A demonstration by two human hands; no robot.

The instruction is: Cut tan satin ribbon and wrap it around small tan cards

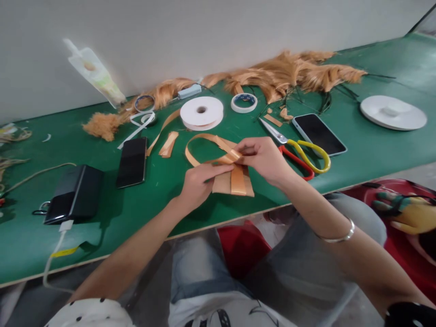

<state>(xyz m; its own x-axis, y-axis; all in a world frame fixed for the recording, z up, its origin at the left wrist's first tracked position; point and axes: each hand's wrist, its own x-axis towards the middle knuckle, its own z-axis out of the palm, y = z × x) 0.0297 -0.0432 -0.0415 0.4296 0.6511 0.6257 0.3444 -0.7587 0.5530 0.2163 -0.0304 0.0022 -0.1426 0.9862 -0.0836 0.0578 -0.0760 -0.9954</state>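
Together, both hands, left (199, 184) and right (264, 159), pinch the tan ribbon (207, 141), its loop stretching left across the table (238, 206).

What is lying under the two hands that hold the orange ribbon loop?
Under the left hand and right hand lies a flat stack of orange ribbon pieces on the green table. The hands cover its upper part, so the number of pieces is unclear.

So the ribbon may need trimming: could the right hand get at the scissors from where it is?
Probably yes. The scissors lie flat on the green table just beside the right hand, handles nearest it, nothing lying between. That hand now pinches the ribbon with the left hand, so it would have to let go.
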